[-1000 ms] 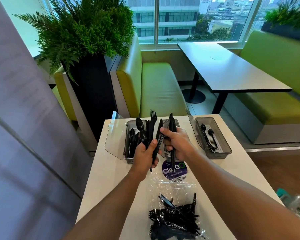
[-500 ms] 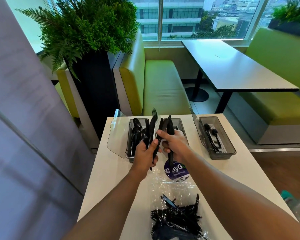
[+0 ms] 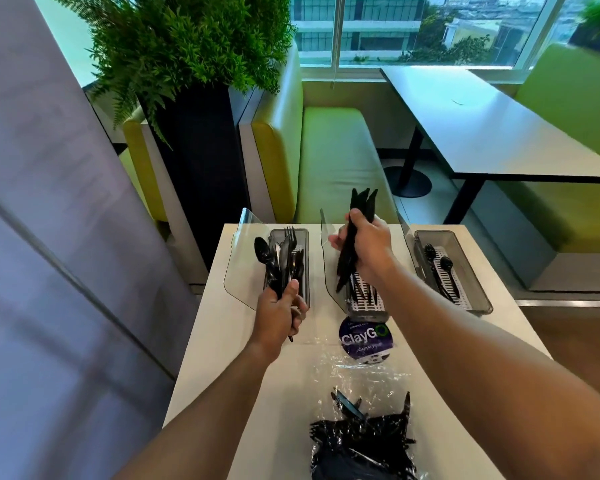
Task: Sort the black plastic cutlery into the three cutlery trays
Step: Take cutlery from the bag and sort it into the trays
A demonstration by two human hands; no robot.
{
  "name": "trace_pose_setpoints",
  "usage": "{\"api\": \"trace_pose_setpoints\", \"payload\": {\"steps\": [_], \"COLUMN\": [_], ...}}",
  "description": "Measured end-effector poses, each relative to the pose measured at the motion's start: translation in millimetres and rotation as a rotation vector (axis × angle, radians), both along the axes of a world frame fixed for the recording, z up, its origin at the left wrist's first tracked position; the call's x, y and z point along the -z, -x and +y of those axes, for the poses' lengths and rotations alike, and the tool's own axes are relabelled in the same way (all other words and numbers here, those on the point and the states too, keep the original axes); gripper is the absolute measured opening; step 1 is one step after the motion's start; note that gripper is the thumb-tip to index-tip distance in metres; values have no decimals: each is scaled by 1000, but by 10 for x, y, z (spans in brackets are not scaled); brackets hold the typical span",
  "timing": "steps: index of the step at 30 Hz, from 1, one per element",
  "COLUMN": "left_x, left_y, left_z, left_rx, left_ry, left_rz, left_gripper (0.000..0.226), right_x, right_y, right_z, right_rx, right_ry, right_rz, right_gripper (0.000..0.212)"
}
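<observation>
Below the middle tray (image 3: 365, 310), a round sticker (image 3: 365, 338) reads, seemingly, "ClayGO".

Left tray (image 3: 306, 258), middle tray (image 3: 366, 311), right tray (image 3: 466, 268) abreast on table (image 3: 222, 323), bag (image 3: 361, 445) in front

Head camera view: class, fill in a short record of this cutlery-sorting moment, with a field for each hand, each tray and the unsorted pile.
left hand: grips a bundle of spoons and forks, over the left tray
right hand: grips a bundle of knives, over the middle tray
left tray: lid open, contents mostly hidden by the bundle
middle tray: lid open, some black pieces on its white grid
right tray: lid open, spoons inside
unsorted pile: black cutlery in clear plastic wrap, near table edge
</observation>
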State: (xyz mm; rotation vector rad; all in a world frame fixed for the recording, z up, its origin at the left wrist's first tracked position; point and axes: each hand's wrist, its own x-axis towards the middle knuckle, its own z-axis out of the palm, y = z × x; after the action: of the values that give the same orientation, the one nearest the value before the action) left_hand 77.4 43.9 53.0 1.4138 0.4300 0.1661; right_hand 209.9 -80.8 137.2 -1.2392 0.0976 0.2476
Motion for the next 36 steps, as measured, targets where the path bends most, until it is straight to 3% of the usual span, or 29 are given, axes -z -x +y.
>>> {"api": "trace_pose_setpoints", "payload": {"steps": [3,12,15,18,23,25,29,33,36], "left_x": [25,115,129,142,150,128,54,-18,-59], "left_y": [21,126,182,233,270,253,186,112,80], "left_z": [107,403,490,561,581,542,421,242,112], "left_rx": [-43,-91,-101,-96,-38,-19,15,61,98], "left_ry": [61,109,139,172,203,218,268,263,255], "left_rz": [1,26,41,73,92,84,81,67,45], "left_gripper": [26,21,21,21,25,27,28,28,28], "right_x": [4,604,771,861,833,756,548,384,306], "right_y": [-67,1,-33,-96,-169,-134,65,241,217], "right_z": [142,792,940,1020,1041,998,833,572,389], "right_rx": [-68,-513,-527,-463,-346,-364,-467,-573,-507], "right_ry": [0,482,584,546,689,618,187,157,121], "right_rz": [90,428,438,400,178,135,191,172,177], "right_gripper": [12,27,21,5,8,12,34,28,24]}}
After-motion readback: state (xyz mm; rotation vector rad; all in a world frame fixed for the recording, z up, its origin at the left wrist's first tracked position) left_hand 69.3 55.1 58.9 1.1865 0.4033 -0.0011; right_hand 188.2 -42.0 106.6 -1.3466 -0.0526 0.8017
